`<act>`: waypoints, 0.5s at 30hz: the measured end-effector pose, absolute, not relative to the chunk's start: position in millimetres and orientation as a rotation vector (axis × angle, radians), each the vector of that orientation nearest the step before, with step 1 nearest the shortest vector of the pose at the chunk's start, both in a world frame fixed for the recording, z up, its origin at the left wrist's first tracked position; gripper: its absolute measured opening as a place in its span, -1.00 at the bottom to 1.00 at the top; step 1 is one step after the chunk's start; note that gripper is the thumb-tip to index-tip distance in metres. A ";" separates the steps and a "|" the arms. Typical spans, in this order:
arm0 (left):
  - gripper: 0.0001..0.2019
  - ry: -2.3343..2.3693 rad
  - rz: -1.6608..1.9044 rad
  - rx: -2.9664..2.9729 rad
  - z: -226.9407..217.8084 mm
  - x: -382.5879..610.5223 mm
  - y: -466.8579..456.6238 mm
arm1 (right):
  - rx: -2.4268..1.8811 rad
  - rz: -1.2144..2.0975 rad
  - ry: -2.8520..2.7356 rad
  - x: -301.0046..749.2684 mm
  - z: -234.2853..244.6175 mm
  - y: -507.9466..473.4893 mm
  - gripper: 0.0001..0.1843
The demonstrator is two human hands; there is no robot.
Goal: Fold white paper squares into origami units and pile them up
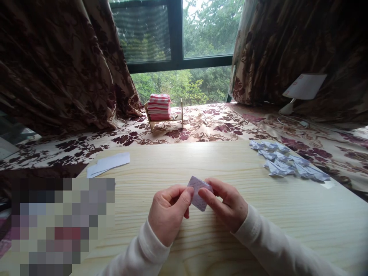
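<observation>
A small folded piece of pale lilac paper (199, 193) is held just above the wooden table (258, 214), near its front middle. My left hand (168, 212) pinches its left edge between thumb and fingers. From the right, my right hand (227, 205) grips the other side, fingers closed on it. Both arms wear cream sleeves.
Several finished folded paper pieces (287, 161) lie in a heap at the table's right back corner. Flat white sheets (107, 164) lie at the left back. A blurred-out patch covers the left front. Behind stand a small wooden rack with striped cloths (161, 109), a lamp (301, 90), curtains and a window.
</observation>
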State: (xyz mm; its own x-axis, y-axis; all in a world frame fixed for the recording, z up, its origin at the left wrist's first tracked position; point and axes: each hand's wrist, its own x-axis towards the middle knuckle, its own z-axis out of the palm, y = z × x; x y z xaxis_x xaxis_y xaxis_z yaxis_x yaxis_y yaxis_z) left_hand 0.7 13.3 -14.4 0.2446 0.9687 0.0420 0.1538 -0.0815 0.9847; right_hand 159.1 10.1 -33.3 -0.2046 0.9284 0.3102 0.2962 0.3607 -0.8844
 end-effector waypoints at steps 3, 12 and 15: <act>-0.69 1.092 1.006 1.592 -9.9 0.7 10.4 | -1.083 0.849 -1.620 154.4 -35.2 5.8 -0.66; -0.83 1.035 1.098 1.230 -4.9 7.7 13.2 | -1.047 0.834 -1.662 147.6 -31.5 -1.7 -0.62; -0.85 1.045 1.094 1.208 -4.9 8.1 13.0 | -1.027 0.822 -1.697 146.7 -32.8 -0.7 -0.63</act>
